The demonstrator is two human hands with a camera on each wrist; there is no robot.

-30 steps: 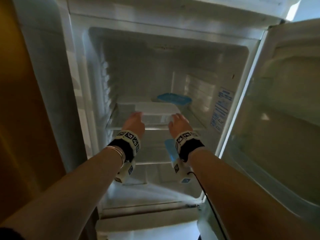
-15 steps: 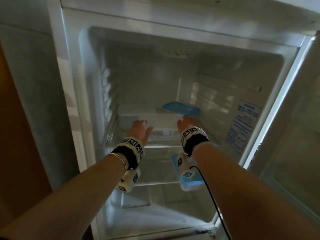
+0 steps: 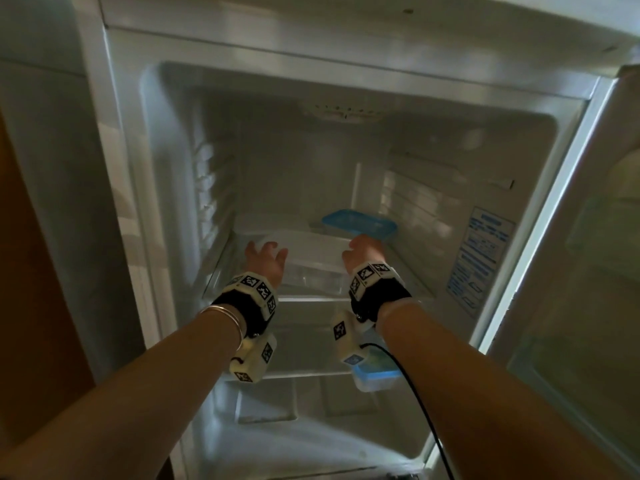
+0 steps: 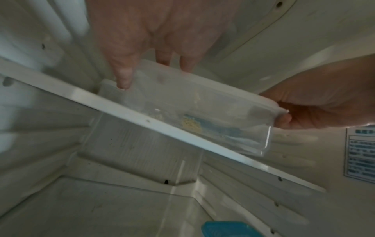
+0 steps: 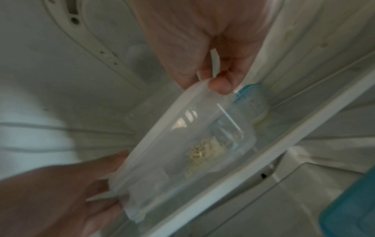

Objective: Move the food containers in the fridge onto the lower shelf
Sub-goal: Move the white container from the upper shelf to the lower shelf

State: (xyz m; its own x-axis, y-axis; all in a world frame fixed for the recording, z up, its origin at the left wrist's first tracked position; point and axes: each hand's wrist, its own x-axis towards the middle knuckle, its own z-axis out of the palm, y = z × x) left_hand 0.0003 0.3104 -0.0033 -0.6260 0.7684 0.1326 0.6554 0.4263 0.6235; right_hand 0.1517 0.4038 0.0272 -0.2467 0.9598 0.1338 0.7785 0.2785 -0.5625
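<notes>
Two bare forearms, no sleeves. Each wrist wears a black band (image 3: 377,301) topped by a ring of white blocks printed with black-and-white square code markers (image 3: 251,282). A cream-coloured camera box (image 3: 252,358) with the same markers hangs under each wrist. Thin silver bangles (image 3: 227,315) circle the left forearm. A black cable (image 3: 412,386) trails from the right wrist's box.

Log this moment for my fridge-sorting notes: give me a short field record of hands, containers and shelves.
left hand: grips the left end of the clear container
right hand: grips its right end
clear container: white lid, on the upper shelf, a little pale food inside
blue-lidded container: upper shelf, behind the right hand
second blue-lidded container: already on the lower shelf
task state: two containers not yet moved down
</notes>
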